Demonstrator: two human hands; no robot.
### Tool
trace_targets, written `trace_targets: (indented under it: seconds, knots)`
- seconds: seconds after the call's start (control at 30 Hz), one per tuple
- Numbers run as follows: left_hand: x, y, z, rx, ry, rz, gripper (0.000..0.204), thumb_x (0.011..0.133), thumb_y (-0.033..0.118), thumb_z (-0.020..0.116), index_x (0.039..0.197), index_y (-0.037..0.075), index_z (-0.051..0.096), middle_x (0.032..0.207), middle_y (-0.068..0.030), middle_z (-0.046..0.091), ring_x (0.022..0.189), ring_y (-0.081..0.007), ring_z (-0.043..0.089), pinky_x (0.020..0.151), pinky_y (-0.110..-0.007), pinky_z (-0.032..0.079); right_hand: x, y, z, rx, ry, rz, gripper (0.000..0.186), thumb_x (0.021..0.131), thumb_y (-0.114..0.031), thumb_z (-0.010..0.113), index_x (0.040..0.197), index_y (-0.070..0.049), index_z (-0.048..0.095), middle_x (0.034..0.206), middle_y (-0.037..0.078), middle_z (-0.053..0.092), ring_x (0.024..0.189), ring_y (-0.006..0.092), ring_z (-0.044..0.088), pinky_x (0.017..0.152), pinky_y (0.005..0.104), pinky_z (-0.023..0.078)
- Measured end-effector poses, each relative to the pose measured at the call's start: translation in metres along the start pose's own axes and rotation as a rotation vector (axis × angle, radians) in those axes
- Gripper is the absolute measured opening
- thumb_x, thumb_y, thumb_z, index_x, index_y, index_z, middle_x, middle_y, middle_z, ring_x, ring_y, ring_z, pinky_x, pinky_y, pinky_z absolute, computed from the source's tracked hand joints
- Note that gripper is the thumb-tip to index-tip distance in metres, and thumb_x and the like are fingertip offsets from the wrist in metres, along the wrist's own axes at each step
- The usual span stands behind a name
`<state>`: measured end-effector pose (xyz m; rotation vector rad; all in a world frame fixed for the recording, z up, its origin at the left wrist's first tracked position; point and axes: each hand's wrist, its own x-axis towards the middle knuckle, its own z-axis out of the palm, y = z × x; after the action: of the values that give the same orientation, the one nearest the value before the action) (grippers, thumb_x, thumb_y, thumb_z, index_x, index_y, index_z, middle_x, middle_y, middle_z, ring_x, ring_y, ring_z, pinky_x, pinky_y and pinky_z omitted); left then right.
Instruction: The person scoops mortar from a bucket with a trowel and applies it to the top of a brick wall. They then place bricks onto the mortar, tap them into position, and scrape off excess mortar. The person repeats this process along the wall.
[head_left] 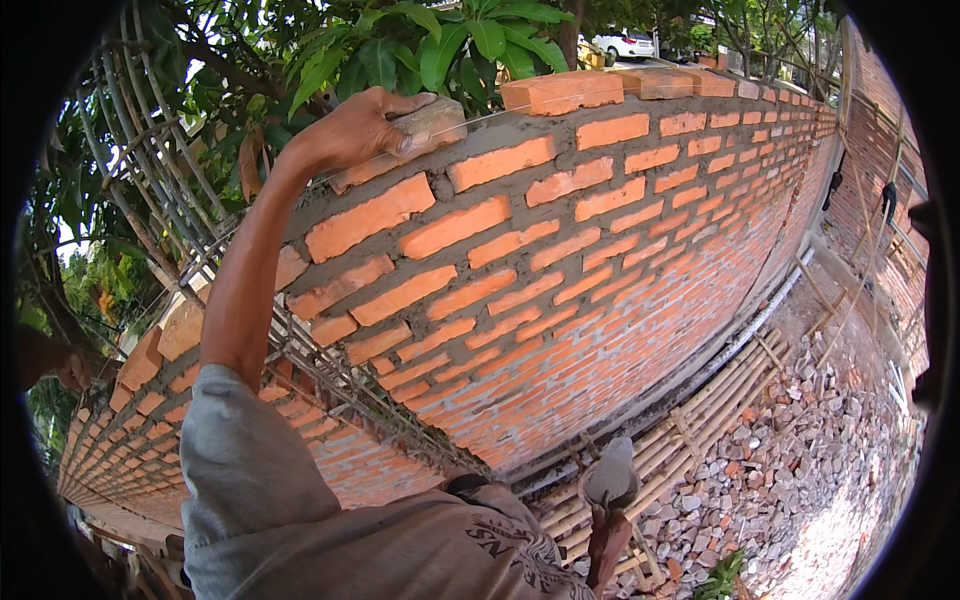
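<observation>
My left hand reaches up to the top of the red brick wall and grips a mortar-smeared brick resting on the top course. To its right a clean brick lies on the same course. A taut string line runs along the top edge. Low down, my right hand holds a trowel with a grey, mortar-coated blade; the hand is mostly hidden by my shirt.
A steel rebar cage crosses the wall on a slant. Bamboo scaffold poles lie along the wall's foot, with stone rubble beyond. Tree leaves hang over the top. Another person's hand shows at the far left.
</observation>
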<state>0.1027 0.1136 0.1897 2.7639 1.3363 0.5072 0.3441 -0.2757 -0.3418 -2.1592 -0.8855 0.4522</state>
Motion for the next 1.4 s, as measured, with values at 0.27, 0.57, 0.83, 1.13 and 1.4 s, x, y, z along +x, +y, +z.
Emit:
trace_targets:
  seconds: [0.27,0.57,0.83,1.13,1.4]
  knots:
    - [0.016,0.005,0.007,0.006,-0.008,-0.011,0.068,0.077,0.027,0.075,0.139,0.007,0.055,0.097,-0.0198,0.069,0.086,-0.0267,0.064,0.087,-0.037,0.049,0.018,-0.025,-0.006,0.104,-0.099,-0.023,0.036,0.081,-0.018,0.077,0.068,0.003,0.050,0.056,0.016,0.047,0.052,0.0267,0.041,0.052,0.0413,0.037]
    - [0.034,0.008,0.018,0.102,0.106,0.016,0.072,0.074,0.032,0.079,0.134,-0.001,0.057,0.113,-0.0254,0.066,0.097,-0.0334,0.066,0.090,-0.039,0.049,0.041,-0.031,0.002,0.044,-0.175,-0.108,0.033,0.084,-0.022,0.075,0.075,0.005,0.057,0.063,0.023,0.056,0.059,0.0413,0.057,0.055,0.0452,0.043]
    - [0.052,0.007,0.022,0.058,0.023,0.014,0.065,0.075,0.014,0.070,0.136,-0.001,0.055,0.113,-0.0253,0.065,0.096,-0.0316,0.065,0.089,-0.041,0.050,0.047,-0.036,0.012,0.172,-0.178,-0.154,0.041,0.082,-0.024,0.075,0.066,0.004,0.049,0.055,0.015,0.041,0.051,0.0249,0.037,0.051,0.0418,0.035]
    - [0.044,0.023,0.023,0.147,0.061,-0.028,0.066,0.077,0.020,0.073,0.139,0.008,0.054,0.112,-0.0215,0.060,0.101,-0.0343,0.061,0.093,-0.042,0.046,0.066,-0.051,0.036,0.185,-0.303,-0.221,0.037,0.084,-0.023,0.071,0.067,0.003,0.051,0.055,0.018,0.046,0.050,0.0337,0.044,0.051,0.0450,0.034]
    - [0.038,0.030,0.020,0.216,0.026,-0.057,0.069,0.074,0.029,0.072,0.138,0.011,0.057,0.128,-0.0205,0.055,0.117,-0.0349,0.057,0.097,-0.041,0.045,0.062,-0.080,0.060,0.225,-0.337,-0.435,0.040,0.085,-0.028,0.074,0.068,0.000,0.052,0.056,0.021,0.050,0.052,0.0413,0.052,0.050,0.0485,0.037]
